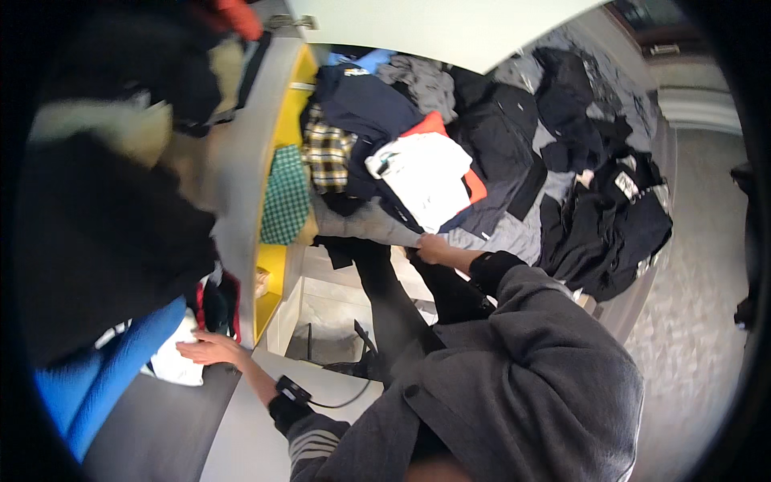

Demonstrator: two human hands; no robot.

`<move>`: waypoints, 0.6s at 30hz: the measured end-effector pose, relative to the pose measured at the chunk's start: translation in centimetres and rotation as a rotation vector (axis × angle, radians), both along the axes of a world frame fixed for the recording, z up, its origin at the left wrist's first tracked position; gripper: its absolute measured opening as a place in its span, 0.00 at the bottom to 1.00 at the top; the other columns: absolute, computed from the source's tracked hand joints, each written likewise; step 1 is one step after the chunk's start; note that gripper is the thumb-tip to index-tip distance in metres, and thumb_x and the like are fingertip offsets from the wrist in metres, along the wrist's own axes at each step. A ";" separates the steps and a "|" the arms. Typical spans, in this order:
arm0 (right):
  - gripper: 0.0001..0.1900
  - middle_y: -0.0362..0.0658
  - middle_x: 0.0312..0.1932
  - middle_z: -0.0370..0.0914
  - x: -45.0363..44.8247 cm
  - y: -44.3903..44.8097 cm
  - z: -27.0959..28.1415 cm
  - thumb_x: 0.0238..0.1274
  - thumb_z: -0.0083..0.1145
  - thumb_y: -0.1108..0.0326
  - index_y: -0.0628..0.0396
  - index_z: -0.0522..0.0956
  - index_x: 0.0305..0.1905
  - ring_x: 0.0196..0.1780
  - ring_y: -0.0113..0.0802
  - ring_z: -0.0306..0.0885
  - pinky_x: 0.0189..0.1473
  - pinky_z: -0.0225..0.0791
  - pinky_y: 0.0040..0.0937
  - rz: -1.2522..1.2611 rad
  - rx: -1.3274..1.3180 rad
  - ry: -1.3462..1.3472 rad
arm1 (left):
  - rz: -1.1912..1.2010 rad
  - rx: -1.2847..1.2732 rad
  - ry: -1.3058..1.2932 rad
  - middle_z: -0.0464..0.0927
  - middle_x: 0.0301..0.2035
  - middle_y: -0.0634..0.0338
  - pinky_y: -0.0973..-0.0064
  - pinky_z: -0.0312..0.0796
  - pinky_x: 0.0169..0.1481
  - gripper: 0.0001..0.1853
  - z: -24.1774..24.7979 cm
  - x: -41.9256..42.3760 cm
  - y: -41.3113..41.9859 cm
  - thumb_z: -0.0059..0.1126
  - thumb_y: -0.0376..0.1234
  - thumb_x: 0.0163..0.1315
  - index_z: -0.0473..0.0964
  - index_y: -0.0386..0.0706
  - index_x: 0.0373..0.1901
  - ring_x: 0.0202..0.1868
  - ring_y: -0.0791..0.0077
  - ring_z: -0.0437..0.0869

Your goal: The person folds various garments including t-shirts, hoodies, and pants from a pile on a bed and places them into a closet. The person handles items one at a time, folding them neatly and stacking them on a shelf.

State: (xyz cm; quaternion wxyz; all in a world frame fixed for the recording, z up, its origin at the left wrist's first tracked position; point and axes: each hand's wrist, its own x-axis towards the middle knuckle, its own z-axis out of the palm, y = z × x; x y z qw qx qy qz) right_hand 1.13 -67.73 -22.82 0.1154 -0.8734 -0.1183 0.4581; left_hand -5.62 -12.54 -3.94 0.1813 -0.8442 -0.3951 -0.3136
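At the lower left, my left hand rests flat with extended fingers against a white folded cloth on a grey shelf, beside a blue garment and a dark red-edged one. My right hand is at the near edge of the clothes pile, its fingers curled at the grey bed cover, just below a white garment lying on red and navy ones. Whether these fingers grip the cloth cannot be told. A navy garment and a yellow-and-black plaid shirt lie farther left on the pile.
Black clothes are heaped on the bed's right side. A green checked cloth hangs by the yellow inner panel of the cabinet. A white door juts over the far end. Large dark garments fill the left.
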 end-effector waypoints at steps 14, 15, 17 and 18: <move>0.40 0.49 0.57 0.66 22.9 -8.1 -8.1 0.36 0.71 0.53 0.52 0.65 0.58 0.62 0.45 0.64 0.64 0.52 0.49 -0.155 -0.085 -0.631 | -0.677 -1.801 0.718 0.76 0.50 0.45 0.74 0.69 0.54 0.27 -27.0 11.6 -37.5 0.60 0.36 0.57 0.68 0.32 0.56 0.49 0.61 0.80; 0.35 0.48 0.52 0.71 23.1 -7.5 -7.8 0.38 0.70 0.54 0.53 0.68 0.54 0.58 0.46 0.69 0.61 0.59 0.47 -0.130 -0.133 -0.657 | -0.641 -1.879 0.697 0.73 0.52 0.45 0.73 0.69 0.56 0.29 -26.8 12.1 -38.9 0.60 0.36 0.57 0.65 0.34 0.59 0.51 0.60 0.79; 0.19 0.47 0.41 0.76 22.0 -6.9 -6.9 0.44 0.62 0.62 0.53 0.73 0.43 0.47 0.45 0.76 0.45 0.70 0.42 -0.146 0.004 -0.504 | -0.507 -2.114 0.569 0.68 0.57 0.44 0.71 0.67 0.58 0.33 -26.1 12.7 -40.9 0.59 0.36 0.58 0.59 0.38 0.64 0.55 0.57 0.76; 0.14 0.43 0.32 0.75 20.1 -6.7 -6.3 0.43 0.55 0.69 0.51 0.75 0.40 0.37 0.42 0.76 0.32 0.71 0.38 0.007 0.051 -0.798 | -0.494 -2.252 0.458 0.65 0.60 0.46 0.69 0.65 0.60 0.33 -25.7 12.7 -41.4 0.57 0.37 0.60 0.56 0.40 0.66 0.57 0.57 0.72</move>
